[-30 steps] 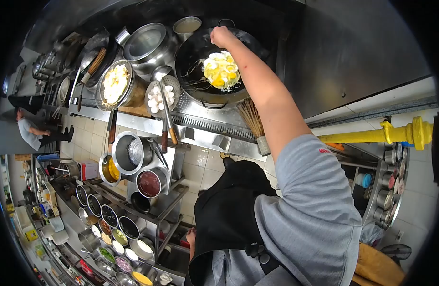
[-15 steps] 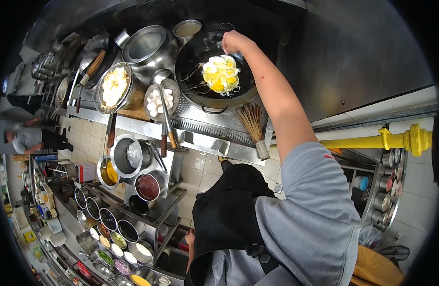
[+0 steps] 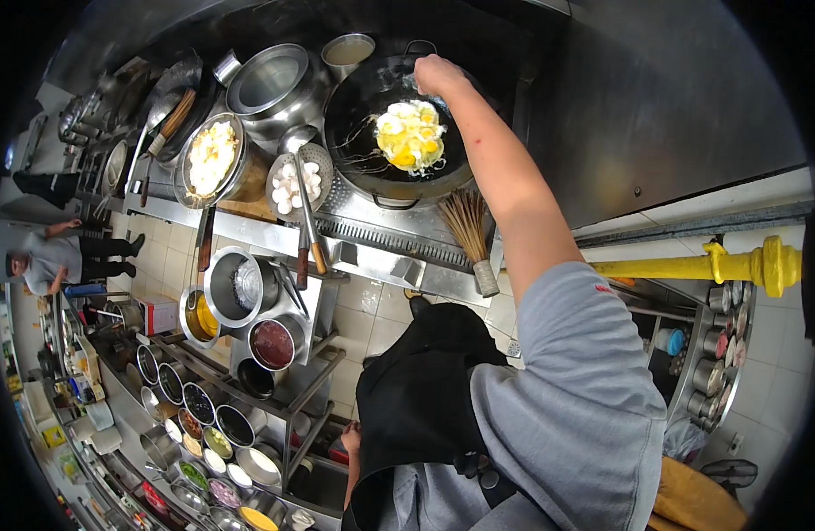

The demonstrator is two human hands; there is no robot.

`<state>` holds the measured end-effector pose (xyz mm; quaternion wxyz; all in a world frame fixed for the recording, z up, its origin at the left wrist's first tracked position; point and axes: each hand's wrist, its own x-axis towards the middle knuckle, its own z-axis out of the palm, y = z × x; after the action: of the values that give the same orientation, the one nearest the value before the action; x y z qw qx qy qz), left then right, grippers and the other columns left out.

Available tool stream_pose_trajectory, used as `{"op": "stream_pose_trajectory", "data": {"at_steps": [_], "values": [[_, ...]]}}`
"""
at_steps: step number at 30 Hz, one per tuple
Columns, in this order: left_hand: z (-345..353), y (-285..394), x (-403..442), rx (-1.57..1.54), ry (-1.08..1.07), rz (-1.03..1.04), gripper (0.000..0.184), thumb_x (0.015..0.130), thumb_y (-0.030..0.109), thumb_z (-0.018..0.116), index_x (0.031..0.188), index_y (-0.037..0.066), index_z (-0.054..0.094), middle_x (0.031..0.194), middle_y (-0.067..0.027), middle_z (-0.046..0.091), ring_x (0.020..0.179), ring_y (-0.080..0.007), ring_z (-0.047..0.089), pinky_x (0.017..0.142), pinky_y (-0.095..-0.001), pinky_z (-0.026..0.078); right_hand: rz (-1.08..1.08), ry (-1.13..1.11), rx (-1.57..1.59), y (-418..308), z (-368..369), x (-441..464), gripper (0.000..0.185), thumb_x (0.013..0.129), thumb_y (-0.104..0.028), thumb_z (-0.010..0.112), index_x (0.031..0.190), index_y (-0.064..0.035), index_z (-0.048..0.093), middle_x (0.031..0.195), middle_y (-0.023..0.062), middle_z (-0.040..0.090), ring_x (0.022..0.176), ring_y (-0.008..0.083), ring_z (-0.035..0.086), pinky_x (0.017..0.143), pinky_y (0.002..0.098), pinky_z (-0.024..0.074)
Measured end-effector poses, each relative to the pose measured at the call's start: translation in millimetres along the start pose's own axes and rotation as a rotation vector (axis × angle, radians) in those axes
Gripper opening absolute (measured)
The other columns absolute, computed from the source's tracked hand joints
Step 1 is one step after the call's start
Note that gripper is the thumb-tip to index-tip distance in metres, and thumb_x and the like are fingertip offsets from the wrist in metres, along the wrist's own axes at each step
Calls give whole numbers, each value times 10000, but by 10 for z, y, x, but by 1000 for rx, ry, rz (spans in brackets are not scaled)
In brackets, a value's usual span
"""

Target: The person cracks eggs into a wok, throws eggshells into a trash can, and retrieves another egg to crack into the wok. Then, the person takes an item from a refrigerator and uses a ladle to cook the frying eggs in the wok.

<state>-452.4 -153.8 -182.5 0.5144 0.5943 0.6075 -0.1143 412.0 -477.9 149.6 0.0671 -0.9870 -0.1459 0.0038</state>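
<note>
My right hand [image 3: 436,76] is over the far right part of the black wok [image 3: 354,97], fingers closed in a pinch; whatever it holds is hidden. Just below and left of it, partly set eggs with yellow yolks [image 3: 409,137] lie in the wok. Low beside the black apron is my left hand [image 3: 351,437], its fingers curled, with their inner side out of sight. Left of the wok, a perforated ladle [image 3: 279,181] bears several white eggs [image 3: 294,186]. A strainer of cooked egg [image 3: 213,159] rests on a pot further left.
A bamboo brush [image 3: 468,232] leans at the stove's front edge. Metal bowls [image 3: 233,285] and a pot of red sauce [image 3: 273,345] stand on a side stand. Ingredient containers [image 3: 195,403] line the lower left. A person [image 3: 53,257] stands at far left; a yellow pipe [image 3: 673,265] runs right.
My right hand has moved right over the wok since the earliest frame and has stayed nearly in place since the middle one. The person at far left has shifted position, arm and legs included.
</note>
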Motion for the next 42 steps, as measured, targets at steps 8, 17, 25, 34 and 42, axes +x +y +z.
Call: {"op": "stream_pose_trajectory", "data": {"at_steps": [8,17,25,34,42], "values": [[2,-31,-103,147,-31,69,242,928,165,611,1036,-30,707,896,-87,721,821,-162,675,714,-309,525,-80,96,223,-46,116,262,190,795,-106,680,965,-123,763,1041,192,705,1019,363,672,887,440,540],[50,-151,-124,-394,-118,-245,214,948,125,633,1084,-36,673,860,-80,681,759,-170,645,652,-307,525,-224,171,223,-174,37,213,121,745,-92,684,840,-114,754,857,163,711,863,339,690,796,413,549],[292,-406,-293,-286,3,-154,234,953,141,626,1071,-57,664,874,-99,689,779,-184,655,667,-311,537,-246,250,334,-101,117,18,122,781,-126,642,825,-125,756,844,168,704,850,341,683,794,415,547],[563,-252,-896,-324,59,-31,218,957,132,607,1060,-59,631,784,-87,623,630,-200,601,616,-317,529,-224,158,300,-44,234,-509,163,820,-115,648,920,-126,777,961,184,716,956,343,687,877,422,542],[857,-1019,-1264,-364,-13,90,252,957,152,606,1071,-72,625,837,-117,638,669,-231,666,587,-332,536,41,295,407,-191,89,-796,188,879,-303,659,1011,-229,772,1048,141,715,1020,335,674,913,437,530]]}}
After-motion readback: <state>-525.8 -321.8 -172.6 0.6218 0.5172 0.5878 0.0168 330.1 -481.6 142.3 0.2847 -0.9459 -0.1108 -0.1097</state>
